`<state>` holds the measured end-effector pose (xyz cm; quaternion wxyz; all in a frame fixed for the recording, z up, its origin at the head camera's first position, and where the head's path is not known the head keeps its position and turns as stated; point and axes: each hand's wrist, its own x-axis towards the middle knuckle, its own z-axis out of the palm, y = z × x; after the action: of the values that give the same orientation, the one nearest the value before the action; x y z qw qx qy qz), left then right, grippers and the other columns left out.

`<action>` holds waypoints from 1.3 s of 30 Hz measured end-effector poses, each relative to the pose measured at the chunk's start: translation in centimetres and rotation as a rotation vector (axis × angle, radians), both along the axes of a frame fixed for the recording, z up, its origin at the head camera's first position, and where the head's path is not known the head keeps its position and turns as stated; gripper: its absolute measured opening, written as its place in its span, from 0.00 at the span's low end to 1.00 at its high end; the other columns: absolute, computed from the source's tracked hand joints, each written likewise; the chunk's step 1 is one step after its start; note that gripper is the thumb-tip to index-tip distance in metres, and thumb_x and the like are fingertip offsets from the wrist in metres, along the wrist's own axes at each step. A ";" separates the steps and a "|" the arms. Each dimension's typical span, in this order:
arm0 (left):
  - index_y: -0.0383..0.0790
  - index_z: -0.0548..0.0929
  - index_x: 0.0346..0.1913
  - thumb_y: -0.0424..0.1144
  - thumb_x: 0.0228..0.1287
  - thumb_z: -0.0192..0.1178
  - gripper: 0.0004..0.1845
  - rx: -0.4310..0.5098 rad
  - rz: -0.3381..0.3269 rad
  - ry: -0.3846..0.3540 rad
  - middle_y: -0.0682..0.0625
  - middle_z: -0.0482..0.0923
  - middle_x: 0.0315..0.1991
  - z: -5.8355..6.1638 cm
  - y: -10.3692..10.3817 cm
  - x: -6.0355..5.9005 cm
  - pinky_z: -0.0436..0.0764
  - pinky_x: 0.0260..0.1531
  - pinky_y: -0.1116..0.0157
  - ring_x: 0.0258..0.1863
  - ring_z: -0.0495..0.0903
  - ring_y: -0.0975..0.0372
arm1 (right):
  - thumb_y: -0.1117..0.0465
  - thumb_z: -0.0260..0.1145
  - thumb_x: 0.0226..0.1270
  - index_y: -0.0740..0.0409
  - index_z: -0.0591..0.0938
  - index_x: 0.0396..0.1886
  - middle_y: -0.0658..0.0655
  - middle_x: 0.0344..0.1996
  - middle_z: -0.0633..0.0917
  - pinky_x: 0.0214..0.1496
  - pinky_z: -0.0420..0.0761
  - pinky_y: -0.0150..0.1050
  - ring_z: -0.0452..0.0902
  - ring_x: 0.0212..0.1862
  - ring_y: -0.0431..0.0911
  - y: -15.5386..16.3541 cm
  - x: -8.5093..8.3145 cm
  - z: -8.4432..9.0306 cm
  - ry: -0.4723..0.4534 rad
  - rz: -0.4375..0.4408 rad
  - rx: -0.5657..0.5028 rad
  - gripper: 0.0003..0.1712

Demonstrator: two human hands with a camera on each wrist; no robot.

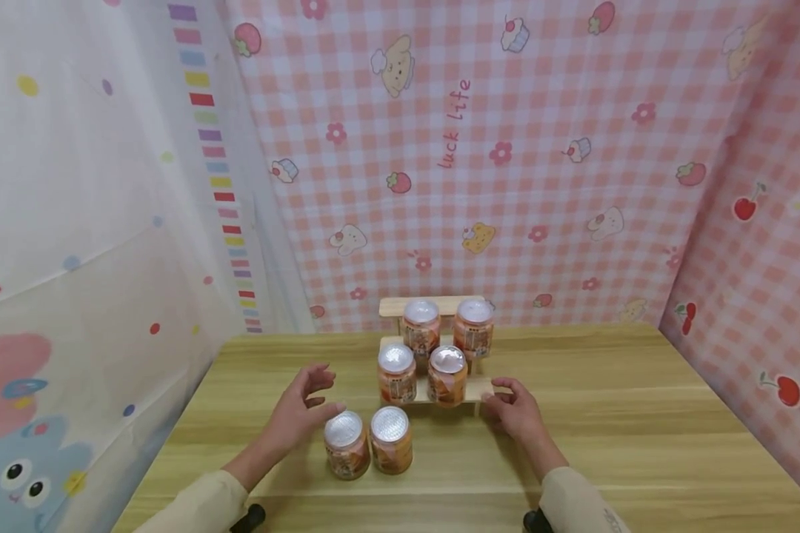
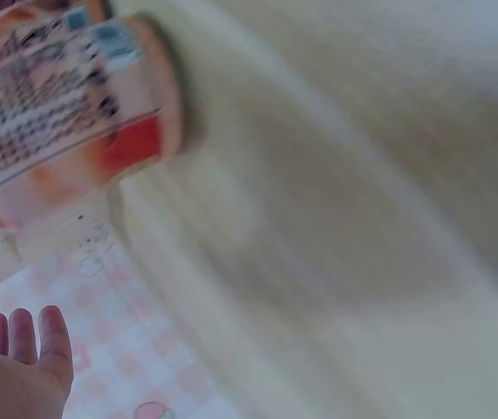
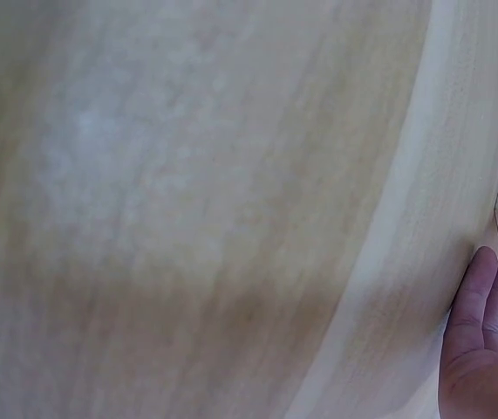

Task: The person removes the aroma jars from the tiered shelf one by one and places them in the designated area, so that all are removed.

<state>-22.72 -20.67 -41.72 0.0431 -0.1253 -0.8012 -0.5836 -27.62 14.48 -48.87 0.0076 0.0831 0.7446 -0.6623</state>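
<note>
Six orange-labelled cans with silver lids stand in three rows. Two are on the upper step of a small wooden stepped rack, two on its lower step, and two on the table in front. My left hand hovers with its fingers spread just left of the front-left can, holding nothing. At the right end of the rack's lower step, my right hand lies with its fingers relaxed and touching the step. In the right wrist view the right hand's fingers are straight, next to the rack's corner.
The light wooden table is walled in by pink checked cloth at the back and right and a white cartoon-print cloth on the left. Bare tabletop stretches right of the rack and along the front edge.
</note>
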 end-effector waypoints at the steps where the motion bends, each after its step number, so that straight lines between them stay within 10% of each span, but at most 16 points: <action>1: 0.33 0.62 0.61 0.33 0.51 0.67 0.35 -0.004 0.002 0.000 0.38 0.69 0.54 0.3 0.1 -0.3 0.66 0.52 0.46 0.56 0.66 0.45 | 0.64 0.63 0.60 0.63 0.70 0.51 0.63 0.38 0.79 0.29 0.78 0.45 0.77 0.31 0.47 0.0 0.0 0.0 -0.001 0.002 0.001 0.20; 11: 0.45 0.62 0.62 0.42 0.50 0.69 0.37 -0.039 -0.003 0.019 0.46 0.70 0.53 0.4 1.2 -5.2 0.69 0.52 0.53 0.55 0.68 0.53 | 0.65 0.63 0.60 0.64 0.70 0.52 0.63 0.37 0.79 0.28 0.78 0.43 0.77 0.31 0.46 0.3 -0.2 -0.1 0.020 -0.002 0.010 0.21; 23: 0.45 0.62 0.63 0.49 0.45 0.71 0.42 -0.099 -0.078 0.049 0.47 0.69 0.54 4.1 6.9 -10.2 0.69 0.52 0.56 0.54 0.69 0.54 | 0.64 0.63 0.60 0.64 0.70 0.52 0.64 0.38 0.79 0.29 0.79 0.44 0.78 0.34 0.49 0.7 0.0 -0.4 -0.004 -0.003 0.023 0.21; 39: 0.50 0.63 0.63 0.53 0.41 0.72 0.45 -0.219 -0.131 -0.031 0.53 0.70 0.51 4.1 9.8 -12.0 0.72 0.47 0.59 0.50 0.70 0.59 | 0.60 0.66 0.58 0.63 0.71 0.50 0.64 0.36 0.78 0.27 0.78 0.43 0.77 0.32 0.47 0.2 0.3 -0.2 0.059 0.036 -0.027 0.22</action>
<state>-34.76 -10.83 -37.62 -0.0215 -0.1724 -0.8508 -0.4960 -27.30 14.72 -49.10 -0.0015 0.0501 0.7367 -0.6744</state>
